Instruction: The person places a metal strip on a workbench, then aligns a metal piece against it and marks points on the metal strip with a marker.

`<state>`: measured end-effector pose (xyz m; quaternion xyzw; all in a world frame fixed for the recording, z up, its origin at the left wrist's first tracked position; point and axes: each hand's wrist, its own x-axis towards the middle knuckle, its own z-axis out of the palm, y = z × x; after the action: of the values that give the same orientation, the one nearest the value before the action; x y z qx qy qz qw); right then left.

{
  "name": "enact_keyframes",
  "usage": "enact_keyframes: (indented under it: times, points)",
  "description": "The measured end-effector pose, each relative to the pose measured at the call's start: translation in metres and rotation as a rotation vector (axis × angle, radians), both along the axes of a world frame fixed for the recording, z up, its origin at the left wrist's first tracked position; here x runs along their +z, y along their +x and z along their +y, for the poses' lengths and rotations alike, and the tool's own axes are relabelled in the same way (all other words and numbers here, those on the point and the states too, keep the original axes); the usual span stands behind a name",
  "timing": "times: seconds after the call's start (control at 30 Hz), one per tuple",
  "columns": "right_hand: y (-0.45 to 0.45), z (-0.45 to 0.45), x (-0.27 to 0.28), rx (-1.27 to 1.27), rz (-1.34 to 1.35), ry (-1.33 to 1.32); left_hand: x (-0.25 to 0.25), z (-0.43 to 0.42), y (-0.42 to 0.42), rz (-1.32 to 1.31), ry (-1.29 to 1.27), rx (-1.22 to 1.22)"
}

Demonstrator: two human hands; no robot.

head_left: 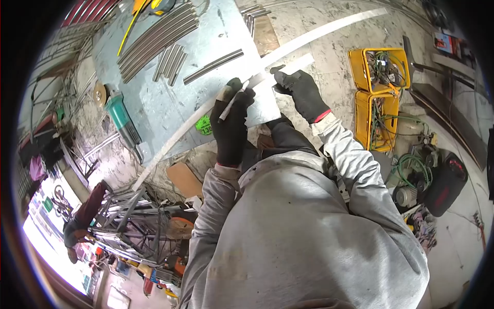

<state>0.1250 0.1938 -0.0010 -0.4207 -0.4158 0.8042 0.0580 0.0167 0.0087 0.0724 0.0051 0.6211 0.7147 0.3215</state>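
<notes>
Both hands wear black gloves. My left hand [231,116] is closed around a white pen [230,107], which slants up across the fingers. Under that hand passes a long pale flat strip [324,34], running diagonally over the table corner and beyond it on both sides. A shorter pale flat piece [301,63] lies against the long strip near the table edge. My right hand [304,93] is at this short piece, with its fingers bent and closed on its edge; the exact contact is partly hidden by glare.
The metal-topped table [154,108] bears several cut tubes [159,41] and a yellow tape measure [160,6]. A teal power tool [119,116] lies at its left edge. Yellow crates [378,72] with cables stand right. A person [85,221] is at far left near stacked metal frames.
</notes>
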Motion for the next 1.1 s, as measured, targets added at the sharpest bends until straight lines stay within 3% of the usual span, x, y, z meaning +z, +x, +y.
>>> enact_keyframes:
  times: [0.3,0.43,0.5,0.83,1.1]
  points:
    - [-0.004,-0.003,0.008,-0.064,-0.001,-0.061,-0.025,0.013,0.013,0.329,-0.001,-0.164]
    - [-0.002,-0.003,-0.001,-0.02,0.013,-0.028,-0.031,0.016,0.012,0.324,-0.07,-0.199]
    - [-0.002,-0.003,-0.003,-0.025,0.002,-0.025,-0.039,0.018,0.012,0.526,-0.104,-0.2]
    - [-0.006,-0.005,0.012,-0.088,-0.016,-0.014,-0.031,0.016,0.01,0.412,-0.214,-0.25]
    - [-0.004,-0.005,0.002,-0.08,-0.031,-0.014,-0.036,0.018,0.007,0.603,-0.222,-0.339]
